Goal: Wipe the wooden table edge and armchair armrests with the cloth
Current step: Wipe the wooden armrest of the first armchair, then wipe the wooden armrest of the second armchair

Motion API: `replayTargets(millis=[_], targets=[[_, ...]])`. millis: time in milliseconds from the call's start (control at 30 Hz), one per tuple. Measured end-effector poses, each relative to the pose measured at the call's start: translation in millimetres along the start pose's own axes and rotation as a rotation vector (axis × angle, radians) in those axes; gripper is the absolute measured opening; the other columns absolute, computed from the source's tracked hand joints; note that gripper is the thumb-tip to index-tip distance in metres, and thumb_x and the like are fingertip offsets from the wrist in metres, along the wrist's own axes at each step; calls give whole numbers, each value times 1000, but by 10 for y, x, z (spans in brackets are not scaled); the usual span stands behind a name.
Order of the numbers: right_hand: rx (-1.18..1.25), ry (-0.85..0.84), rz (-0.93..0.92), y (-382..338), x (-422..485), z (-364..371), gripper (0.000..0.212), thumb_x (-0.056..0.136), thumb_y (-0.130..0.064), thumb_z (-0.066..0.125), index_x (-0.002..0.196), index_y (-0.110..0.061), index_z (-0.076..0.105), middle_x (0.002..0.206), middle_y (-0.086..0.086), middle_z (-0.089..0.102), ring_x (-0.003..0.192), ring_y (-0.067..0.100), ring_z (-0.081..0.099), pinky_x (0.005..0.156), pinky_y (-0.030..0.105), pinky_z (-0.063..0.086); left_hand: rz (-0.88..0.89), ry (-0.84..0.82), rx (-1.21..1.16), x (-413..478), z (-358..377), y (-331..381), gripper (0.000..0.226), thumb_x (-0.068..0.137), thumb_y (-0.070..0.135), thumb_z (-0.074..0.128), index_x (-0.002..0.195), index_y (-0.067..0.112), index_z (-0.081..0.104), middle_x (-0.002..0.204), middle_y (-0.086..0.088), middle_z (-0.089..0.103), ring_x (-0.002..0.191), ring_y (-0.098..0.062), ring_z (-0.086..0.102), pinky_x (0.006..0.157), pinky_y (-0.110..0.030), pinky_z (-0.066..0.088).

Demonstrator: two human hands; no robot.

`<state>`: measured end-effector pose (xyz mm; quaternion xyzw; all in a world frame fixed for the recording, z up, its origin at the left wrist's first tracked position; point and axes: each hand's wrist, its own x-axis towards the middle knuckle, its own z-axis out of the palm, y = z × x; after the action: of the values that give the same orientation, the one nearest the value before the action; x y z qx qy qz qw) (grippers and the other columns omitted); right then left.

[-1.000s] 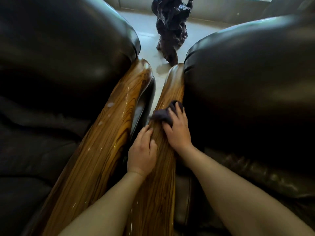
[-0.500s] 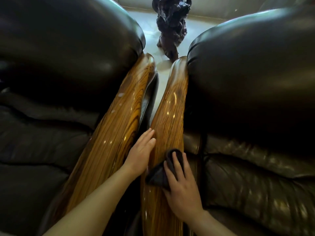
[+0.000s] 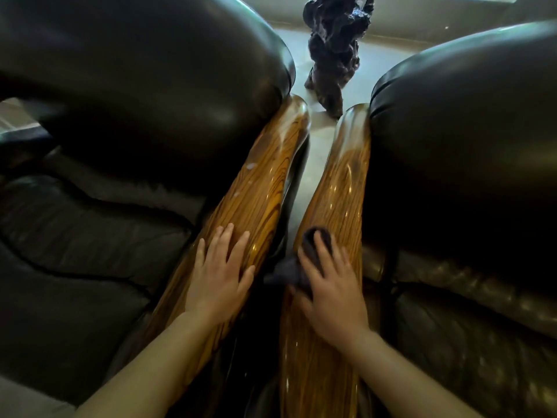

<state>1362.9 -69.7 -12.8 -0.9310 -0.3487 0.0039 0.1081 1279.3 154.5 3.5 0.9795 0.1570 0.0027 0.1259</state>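
Observation:
Two glossy striped wooden armrests run side by side away from me. My right hand (image 3: pixel 330 292) presses a dark cloth (image 3: pixel 301 260) flat onto the right armrest (image 3: pixel 343 191), with part of the cloth hanging off its left side into the gap. My left hand (image 3: pixel 221 273) lies palm down with fingers spread on the left armrest (image 3: pixel 265 188) and holds nothing. A few pale specks show on the left armrest farther up.
Dark leather armchair cushions flank both armrests: one chair on the left (image 3: pixel 135 86), one on the right (image 3: pixel 470 131). A dark gnarled wood sculpture (image 3: pixel 334 49) stands on the pale floor beyond the armrest tips. A narrow gap separates the armrests.
My left hand has shifted from the gap beside the right armrest onto the left armrest. My right hand slid the cloth toward me and now has it back a little up the right armrest.

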Motion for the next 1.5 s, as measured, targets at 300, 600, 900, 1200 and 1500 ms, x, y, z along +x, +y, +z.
replayTargets(millis=[300, 600, 900, 1200, 1500], targets=[[-6, 38, 32, 390, 755, -222, 69, 96, -62, 35, 156, -29, 25, 168, 2, 8, 155, 24, -1, 124, 42, -1, -47, 94, -98, 198, 55, -189, 54, 95, 63, 20, 147, 53, 12, 163, 0, 1, 150, -17, -12, 118, -58, -2], [162, 14, -229, -21, 426, -158, 53, 82, -37, 61, 133, -21, 58, 150, -1, 49, 152, 19, 20, 124, 46, 11, -121, 176, -233, 191, 69, -232, 68, 89, 65, 38, 147, 31, 27, 161, 4, 18, 149, -11, 5, 120, -50, 16], [745, 53, 90, -614, 1730, -321, 46, 98, -40, 54, 142, -33, 49, 156, -8, 38, 147, 17, 27, 119, 51, 26, -280, 284, -405, 175, 125, -278, 85, 80, 61, 46, 153, 29, 15, 157, -2, 29, 142, -12, 23, 109, -35, 25], [60, -29, -511, -678, 1129, 68, 55, 90, -50, 50, 142, -32, 47, 159, -5, 35, 155, 21, 8, 123, 51, 5, -225, 231, -722, 102, 1, -377, 89, 70, 44, 50, 151, 36, 16, 155, 5, 30, 140, -6, 25, 114, -38, 28], [101, 11, -288, -898, 1479, 35, 52, 93, -46, 48, 141, -26, 51, 159, -2, 37, 154, 21, 10, 123, 49, 12, -161, 172, -625, 357, -56, -555, 55, 86, 52, 35, 139, 35, 31, 140, 11, 40, 119, -10, 48, 89, -24, 37]])
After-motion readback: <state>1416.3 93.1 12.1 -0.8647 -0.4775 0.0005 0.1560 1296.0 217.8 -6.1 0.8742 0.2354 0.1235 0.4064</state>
